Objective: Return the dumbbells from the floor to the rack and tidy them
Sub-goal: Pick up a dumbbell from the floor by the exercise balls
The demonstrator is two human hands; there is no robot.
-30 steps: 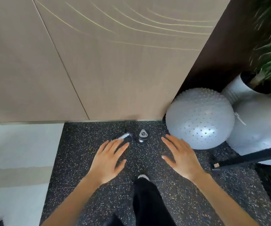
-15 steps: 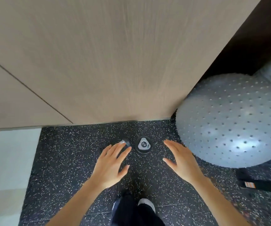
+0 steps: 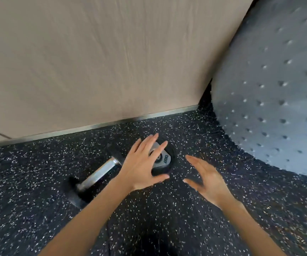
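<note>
**A:** What are the hands doing?

**B:** The left hand (image 3: 141,167) is spread wide, fingers straight and fanned. It is over the round black head of a dumbbell (image 3: 164,161), whose grey plate shows between the fingers. It grips nothing. I cannot tell whether the fingertips touch the head or are just above it.

**A:** And the other one?

**B:** The right hand (image 3: 207,179) is also wide apart, fingers lightly bent, thumb out, palm turned toward the left hand. It holds nothing. It is just beside that same head, on its right, and apart from it. It is blurred.

**A:** Where are the weights?

**B:** Both are on the speckled black floor (image 3: 38,172), near its far edge, where a metal strip (image 3: 130,120) runs along the foot of the beige wall (image 3: 112,61). The dumbbell under the left hand shows only that one head, end-on to the camera. Just beside it on the left, a second dumbbell (image 3: 97,174) lies on its side. Its chrome handle slants from near left to far right, with a black head at each end. The left forearm crosses in front of its near head. The hand hides whether the two weights touch.

**A:** Anything else down there?

**B:** A big grey knobbed ball (image 3: 269,89) sits at the floor's far right corner, against the end of the wall. It is near the right hand and apart from it.
</note>
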